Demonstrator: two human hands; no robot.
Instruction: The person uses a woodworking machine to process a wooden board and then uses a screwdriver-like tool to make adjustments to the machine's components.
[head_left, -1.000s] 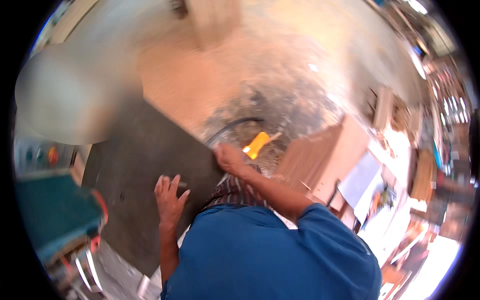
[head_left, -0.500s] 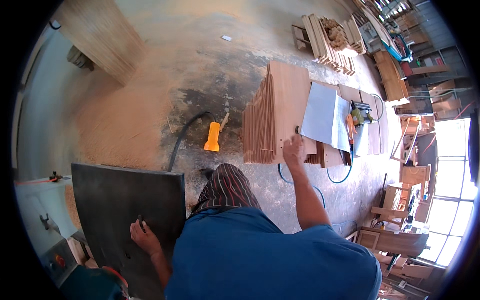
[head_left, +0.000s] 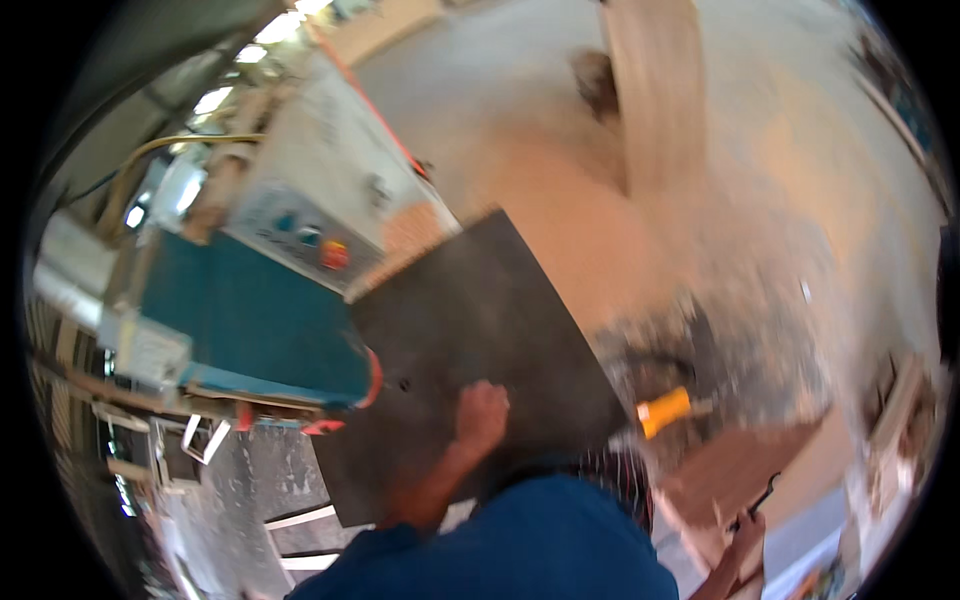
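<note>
My left hand (head_left: 482, 415) is above or on the dark, flat machine table (head_left: 540, 330), its fingers curled. Whatever may be in those fingers is hidden by blur. At the lower right my right hand (head_left: 746, 532) is closed on a thin black curved object (head_left: 768, 490), whose exact kind does not show. That hand is over a stack of flat wooden boards (head_left: 735, 465). Grey sheets (head_left: 805, 540) lie on the boards beside it.
The teal machine (head_left: 255, 310) adjoins the table's left side, with a red button (head_left: 334, 255) on its panel. An orange-yellow pedal-like piece (head_left: 665, 411) is on the floor. A tall wooden board (head_left: 660, 90) stands beyond, amid sawdust (head_left: 570, 190).
My view has swung left, bringing the teal machine in and pushing the board stack to the lower right. The black object near the right hand now shows in its grip.
</note>
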